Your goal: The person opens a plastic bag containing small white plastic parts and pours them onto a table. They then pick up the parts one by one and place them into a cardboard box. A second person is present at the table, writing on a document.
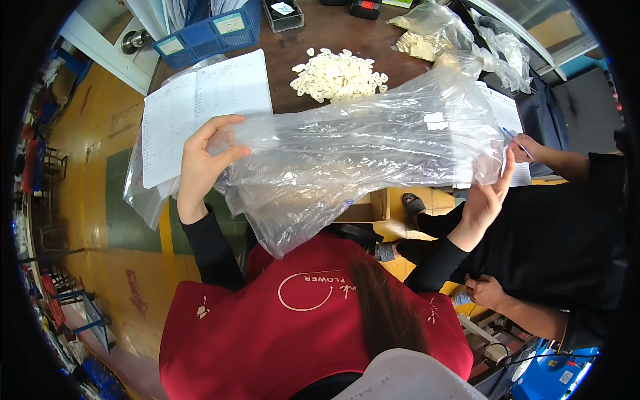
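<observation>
Stretched sideways between my hands is a large clear plastic bag [360,143] with a small white label on it. My left hand [203,157] grips its left end, thumb and fingers closed on the film. At the other end my right hand [487,197] holds the bag's edge, with its fingers partly behind the film. Just beyond the bag, a heap of small cream-coloured flat pieces with holes [340,75] lies on the brown table [287,101]. The bag's lower part hangs down in front of me over the table's near edge.
An open notebook [233,87] lies at left, behind it a blue basket [213,33] with papers. Tied bags of pieces [433,37] stand at the back right. At right, a person in black [540,240] holds a pen [517,141] over another notebook [503,110].
</observation>
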The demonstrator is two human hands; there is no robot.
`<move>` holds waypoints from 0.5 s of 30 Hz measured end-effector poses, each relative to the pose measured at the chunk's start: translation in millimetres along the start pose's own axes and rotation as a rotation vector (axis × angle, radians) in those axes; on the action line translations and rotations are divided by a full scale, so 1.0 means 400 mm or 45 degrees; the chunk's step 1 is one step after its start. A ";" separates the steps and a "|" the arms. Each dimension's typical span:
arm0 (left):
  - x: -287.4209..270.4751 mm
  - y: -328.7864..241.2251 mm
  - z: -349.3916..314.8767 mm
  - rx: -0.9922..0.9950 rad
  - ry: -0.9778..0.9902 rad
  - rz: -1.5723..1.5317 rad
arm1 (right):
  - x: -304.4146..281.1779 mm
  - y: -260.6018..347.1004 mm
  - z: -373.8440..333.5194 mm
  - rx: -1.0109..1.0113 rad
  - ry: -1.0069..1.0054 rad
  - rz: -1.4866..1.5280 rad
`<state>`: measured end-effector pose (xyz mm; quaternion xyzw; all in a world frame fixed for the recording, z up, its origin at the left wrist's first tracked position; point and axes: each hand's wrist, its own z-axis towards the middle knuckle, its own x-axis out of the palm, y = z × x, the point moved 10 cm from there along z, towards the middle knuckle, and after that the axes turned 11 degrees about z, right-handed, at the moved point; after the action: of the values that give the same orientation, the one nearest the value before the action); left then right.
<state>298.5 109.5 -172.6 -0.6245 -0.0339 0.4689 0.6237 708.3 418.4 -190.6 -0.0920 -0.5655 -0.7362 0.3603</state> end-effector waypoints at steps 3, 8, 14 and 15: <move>-0.025 -0.049 -0.019 0.206 -0.048 0.124 | 0.072 0.008 -0.028 0.054 0.355 0.111; 0.008 -0.104 -0.051 0.402 0.111 0.039 | 0.062 -0.032 -0.030 0.132 0.171 -0.356; -0.043 -0.041 -0.069 0.368 0.116 -0.099 | -0.200 0.037 -0.037 -0.037 -0.225 -0.194; -0.029 -0.059 -0.073 0.429 0.261 -0.118 | -0.188 0.051 -0.038 -0.119 -0.157 -0.066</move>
<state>323.0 85.8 -153.7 -0.5536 0.0799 0.3726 0.7405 780.0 434.7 -221.2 -0.1393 -0.5538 -0.7637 0.3011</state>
